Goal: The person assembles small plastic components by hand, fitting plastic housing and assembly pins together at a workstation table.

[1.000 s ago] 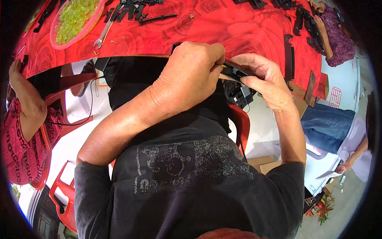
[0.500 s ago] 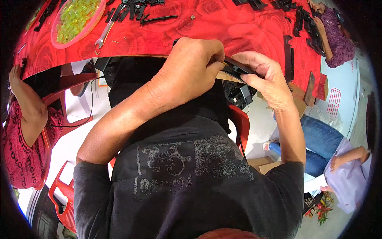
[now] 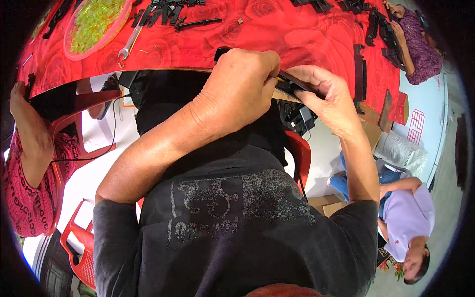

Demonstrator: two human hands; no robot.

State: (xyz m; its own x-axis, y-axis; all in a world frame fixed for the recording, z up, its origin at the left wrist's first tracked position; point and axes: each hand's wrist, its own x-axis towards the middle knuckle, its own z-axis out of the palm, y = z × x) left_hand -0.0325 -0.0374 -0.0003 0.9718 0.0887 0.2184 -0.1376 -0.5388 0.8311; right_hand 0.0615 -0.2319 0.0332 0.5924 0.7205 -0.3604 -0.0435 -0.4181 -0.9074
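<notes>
Just off the table's near edge, a long, narrow black plastic part stretches between my two hands. My left hand is closed, thumb and bent fingers pinching it; the back of that hand hides much of the part. A black end sticks out beyond the left knuckles, perhaps of the same part. At the other end my right hand holds it between thumb and curled fingers. A small yellowish spot shows beside the left fingertips, too small to name.
On the red rose-patterned tablecloth stand a pink basket of yellow-green translucent pieces, a wrench and several black parts. Other people sit at the left and far right. A person in a lilac top is at lower right.
Both my hands have shifted only slightly, still gripping the black part. The person in lilac at lower right has moved leftward, and a clear plastic bag shows there now.
</notes>
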